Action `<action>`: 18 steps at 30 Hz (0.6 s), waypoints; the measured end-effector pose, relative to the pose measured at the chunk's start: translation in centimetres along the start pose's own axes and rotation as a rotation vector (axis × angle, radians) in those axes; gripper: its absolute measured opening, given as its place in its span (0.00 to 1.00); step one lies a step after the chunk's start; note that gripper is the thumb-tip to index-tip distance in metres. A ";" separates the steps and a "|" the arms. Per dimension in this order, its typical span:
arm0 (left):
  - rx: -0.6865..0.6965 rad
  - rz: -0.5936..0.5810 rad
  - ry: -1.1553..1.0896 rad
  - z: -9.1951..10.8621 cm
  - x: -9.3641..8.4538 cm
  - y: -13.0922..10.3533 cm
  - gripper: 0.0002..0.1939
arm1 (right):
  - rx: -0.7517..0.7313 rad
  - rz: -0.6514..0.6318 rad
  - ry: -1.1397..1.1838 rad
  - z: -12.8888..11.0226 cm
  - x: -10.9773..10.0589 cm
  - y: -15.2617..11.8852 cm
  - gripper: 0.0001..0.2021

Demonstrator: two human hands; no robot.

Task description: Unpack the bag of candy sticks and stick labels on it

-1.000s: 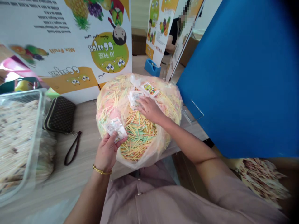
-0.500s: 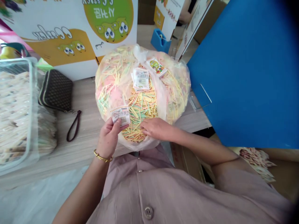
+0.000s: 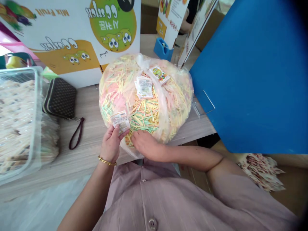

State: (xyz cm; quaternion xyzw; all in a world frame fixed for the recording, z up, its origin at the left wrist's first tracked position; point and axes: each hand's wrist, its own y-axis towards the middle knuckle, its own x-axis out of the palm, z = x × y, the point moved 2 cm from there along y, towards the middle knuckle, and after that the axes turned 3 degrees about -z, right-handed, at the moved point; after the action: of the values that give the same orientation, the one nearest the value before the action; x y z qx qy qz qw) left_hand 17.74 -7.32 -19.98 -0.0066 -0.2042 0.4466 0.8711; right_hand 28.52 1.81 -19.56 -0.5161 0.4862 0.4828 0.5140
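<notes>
A large clear plastic bag [image 3: 178, 106] full of thin pastel sticks [image 3: 144, 117] lies open at its middle. My left hand [image 3: 112, 141] pinches a small printed packet [image 3: 121, 121] between thumb and fingers, at the bag's lower left edge. My right hand [image 3: 145, 144] rests in the sticks at the bag's near edge, its fingers curled down. Its fingertips are partly hidden, and I cannot make out what they hold. On the bag lie a small stack of packets [image 3: 144, 88] and another packet with a fruit print [image 3: 159, 74].
At the left are a clear tub [image 3: 37, 122] of filled packets and a dark wallet [image 3: 61, 98] with a strap. Printed cartons [image 3: 72, 70] stand behind. A blue tape dispenser [image 3: 163, 49] sits behind the bag, and a large blue panel [image 3: 255, 83] is at the right.
My right hand has moved left and slightly nearer along the sticks, closer to my left hand. My left hand still holds the packet, now tilted a little more. The view has shifted slightly.
</notes>
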 end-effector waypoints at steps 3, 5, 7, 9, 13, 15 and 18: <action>0.003 0.011 -0.027 0.0 -0.1 0.1 0.17 | 0.022 0.038 0.031 1.4 -0.6 0.0 0.11; 0.000 0.020 -0.036 0.0 -0.2 0.1 0.17 | 0.076 0.053 0.058 2.8 -0.8 0.0 0.10; -0.011 0.029 -0.041 -0.1 -0.3 0.2 0.18 | 0.115 0.056 0.108 4.1 -0.9 0.0 0.09; -0.023 0.032 -0.051 -0.2 -0.2 0.2 0.18 | 0.137 0.096 0.192 5.3 -1.2 0.1 0.07; -0.036 0.001 -0.070 -0.2 0.5 0.3 0.19 | 0.207 0.144 0.437 7.1 -2.4 -0.1 0.07; -0.052 -0.019 -0.083 -0.3 1.1 0.4 0.20 | 0.268 0.093 0.627 7.8 -3.0 -0.1 0.09; -0.073 -0.015 -0.093 -0.7 1.8 0.6 0.20 | 0.325 0.069 0.885 8.7 -3.8 -0.2 0.12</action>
State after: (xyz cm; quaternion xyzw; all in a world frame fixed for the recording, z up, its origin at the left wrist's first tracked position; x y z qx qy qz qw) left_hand 18.44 -5.47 -20.09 -0.0160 -0.2605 0.4320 0.8633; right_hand 28.48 10.53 -15.79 -0.5689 0.7445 0.1509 0.3151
